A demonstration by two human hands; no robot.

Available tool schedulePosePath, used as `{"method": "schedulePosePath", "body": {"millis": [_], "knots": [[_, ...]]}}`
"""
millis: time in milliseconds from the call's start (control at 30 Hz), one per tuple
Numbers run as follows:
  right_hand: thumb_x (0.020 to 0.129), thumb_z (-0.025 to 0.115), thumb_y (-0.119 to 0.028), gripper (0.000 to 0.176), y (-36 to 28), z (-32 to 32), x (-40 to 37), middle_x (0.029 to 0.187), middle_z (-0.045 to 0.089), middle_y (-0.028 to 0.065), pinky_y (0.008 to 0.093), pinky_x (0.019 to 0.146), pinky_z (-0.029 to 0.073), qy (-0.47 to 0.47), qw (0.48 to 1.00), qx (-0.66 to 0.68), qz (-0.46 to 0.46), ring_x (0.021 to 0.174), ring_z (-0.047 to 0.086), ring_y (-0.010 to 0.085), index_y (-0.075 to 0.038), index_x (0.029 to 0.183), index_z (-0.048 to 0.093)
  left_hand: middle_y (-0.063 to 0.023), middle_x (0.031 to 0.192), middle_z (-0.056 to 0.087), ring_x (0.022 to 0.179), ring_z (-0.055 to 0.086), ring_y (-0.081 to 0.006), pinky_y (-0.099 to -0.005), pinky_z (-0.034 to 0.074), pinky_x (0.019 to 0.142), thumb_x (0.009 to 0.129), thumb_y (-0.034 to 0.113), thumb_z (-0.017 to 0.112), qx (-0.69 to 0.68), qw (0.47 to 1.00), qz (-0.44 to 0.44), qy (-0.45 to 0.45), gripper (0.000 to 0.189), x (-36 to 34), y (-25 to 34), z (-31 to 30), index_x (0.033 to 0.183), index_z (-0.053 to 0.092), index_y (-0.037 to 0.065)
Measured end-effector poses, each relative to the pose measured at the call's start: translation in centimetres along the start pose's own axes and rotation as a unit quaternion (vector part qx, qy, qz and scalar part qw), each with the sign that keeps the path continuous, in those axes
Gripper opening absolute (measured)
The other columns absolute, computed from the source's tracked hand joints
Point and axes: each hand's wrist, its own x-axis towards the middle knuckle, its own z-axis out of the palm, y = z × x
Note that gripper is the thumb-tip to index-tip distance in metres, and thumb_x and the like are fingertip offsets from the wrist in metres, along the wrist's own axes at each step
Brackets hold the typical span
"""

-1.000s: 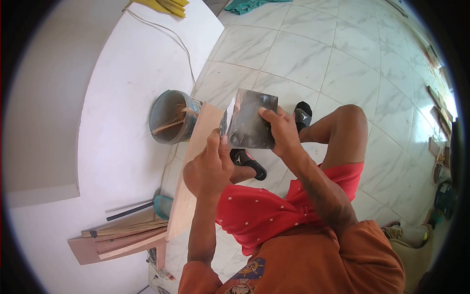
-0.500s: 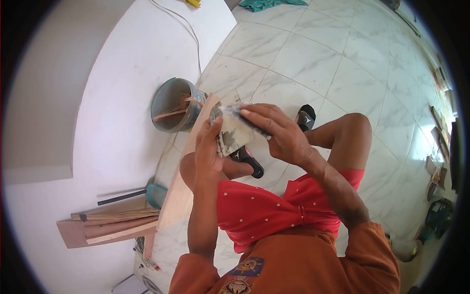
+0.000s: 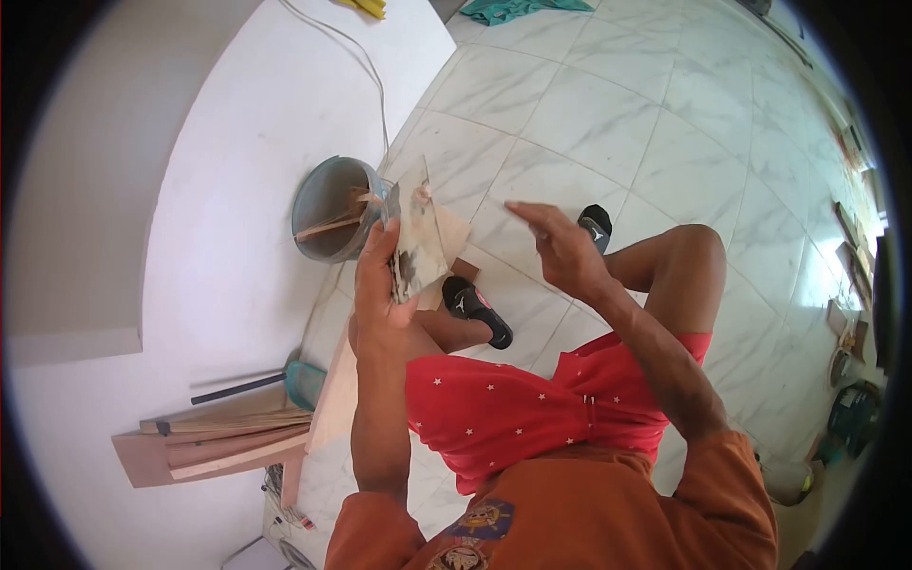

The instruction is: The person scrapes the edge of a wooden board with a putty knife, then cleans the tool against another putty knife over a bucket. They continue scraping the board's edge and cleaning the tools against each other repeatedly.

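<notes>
My left hand (image 3: 378, 275) grips a thin flat plate (image 3: 418, 242) by its lower left edge. The plate is tilted up, its pale face smeared with grey and whitish paste. To the right, apart from the plate, is my right hand (image 3: 570, 255), its index finger stretched out and the other fingers curled in. Whatever lies under those fingers is hidden. A long pale wooden board (image 3: 332, 399) stands beside my left leg, partly behind my left arm and the plate.
A grey bucket (image 3: 306, 204) with wood scraps stands against the white wall. A teal dustpan (image 3: 305, 385) and stacked wooden strips (image 3: 228, 439) are at lower left. Teal cloth (image 3: 522, 9) lies on the tiled floor (image 3: 608, 114). Tools and wood pieces (image 3: 852, 256) line the right side.
My right hand has pulled away from the plate to the right; the dark flat piece under its fingers no longer shows. My left hand has shifted left and turned the plate more edge-on.
</notes>
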Motion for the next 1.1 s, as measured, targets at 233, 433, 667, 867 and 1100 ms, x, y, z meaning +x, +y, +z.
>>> {"method": "schedulePosePath", "body": {"millis": [233, 433, 667, 867, 1100], "knots": [[0.096, 0.056, 0.005, 0.036, -7.0, -2.3, 3.7, 0.117, 0.069, 0.0187, 0.0331, 0.080, 0.055, 0.125, 0.988, 0.013, -0.086, 0.090, 0.071, 0.0280, -0.004, 0.131, 0.062, -0.0027, 0.112, 0.066, 0.097, 0.065, -0.0096, -0.0261, 0.055, 0.082, 0.104, 0.018, 0.058, 0.035, 0.997, 0.066, 0.031, 0.027, 0.3, -1.8, 1.9, 0.128, 0.055, 0.005], [0.096, 0.054, -0.004, 0.029, -8.6, -7.2, 4.2, 0.091, 0.072, 0.0171, 0.0383, 0.072, 0.053, -0.021, 0.988, 0.009, 0.151, 0.075, 0.064, 0.0351, -0.003, 0.123, 0.065, -0.0029, 0.110, 0.063, 0.091, 0.056, -0.0086, -0.0240, 0.047, 0.082, 0.103, 0.018, 0.059, 0.382, 0.860, 0.332, 0.069, 0.035, 0.4, 0.2, 0.8, 0.132, 0.053, -0.001], [0.099, 0.054, -0.009, 0.029, -7.7, -6.9, 5.4, 0.083, 0.069, 0.0176, 0.0339, 0.069, 0.051, 0.028, 0.991, 0.088, 0.097, 0.068, 0.062, 0.0270, -0.001, 0.125, 0.063, -0.0027, 0.102, 0.064, 0.088, 0.055, -0.0080, -0.0240, 0.046, 0.078, 0.102, 0.016, 0.059, 0.441, 0.850, 0.288, 0.037, 0.032, 0.2, 0.8, 2.4, 0.128, 0.054, -0.001], [0.092, 0.059, 0.004, 0.041, -6.9, -4.4, 5.4, 0.112, 0.069, 0.0172, 0.0336, 0.082, 0.054, 0.097, 0.991, 0.080, -0.044, 0.092, 0.066, 0.0284, -0.004, 0.133, 0.061, -0.0083, 0.112, 0.067, 0.097, 0.065, -0.0124, -0.0284, 0.054, 0.083, 0.101, 0.014, 0.059, 0.176, 0.978, 0.093, 0.058, 0.031, 0.5, -0.8, 2.7, 0.128, 0.055, 0.000], [0.065, 0.065, 0.019, 0.074, -5.3, -0.6, 3.3, 0.133, 0.064, 0.0166, 0.0442, 0.098, 0.052, 0.093, 0.969, -0.026, -0.227, 0.117, 0.061, 0.0385, -0.004, 0.135, 0.059, -0.0121, 0.115, 0.067, 0.097, 0.069, -0.0166, -0.0299, 0.058, 0.084, 0.101, 0.011, 0.057, 0.034, 0.998, 0.052, 0.020, 0.028, 1.1, -1.9, 2.6, 0.126, 0.055, -0.001]]}}
